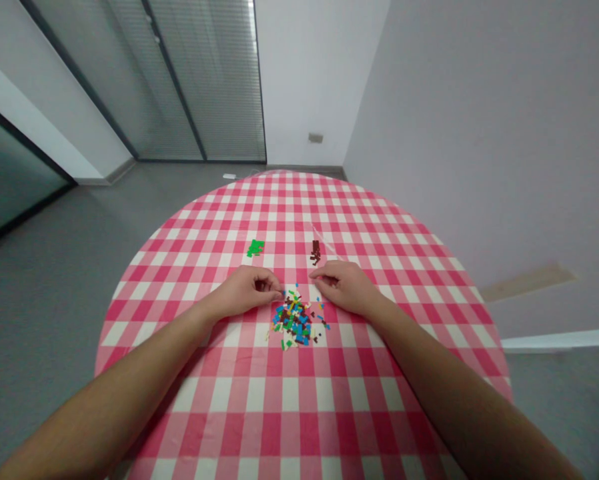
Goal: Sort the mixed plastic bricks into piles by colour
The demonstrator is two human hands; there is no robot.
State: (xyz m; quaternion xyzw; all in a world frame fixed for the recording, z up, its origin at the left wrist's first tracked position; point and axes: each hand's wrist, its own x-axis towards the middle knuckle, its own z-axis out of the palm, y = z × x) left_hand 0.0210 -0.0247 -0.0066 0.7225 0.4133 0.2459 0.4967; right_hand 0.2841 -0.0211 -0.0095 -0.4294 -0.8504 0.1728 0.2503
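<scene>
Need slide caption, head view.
Left hand and right hand beside a multicolored pile; green pieces and brown pieces lie beyond.

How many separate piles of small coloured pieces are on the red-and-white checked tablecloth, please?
3: a green pile beyond the left hand, a dark brown pile beyond the right hand, and a larger multicoloured pile nearer the person.

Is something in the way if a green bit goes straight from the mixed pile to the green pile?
Yes, the left hand. It lies across the straight line from the mixed pile to the green pile. Nothing else visible blocks that line.
</scene>
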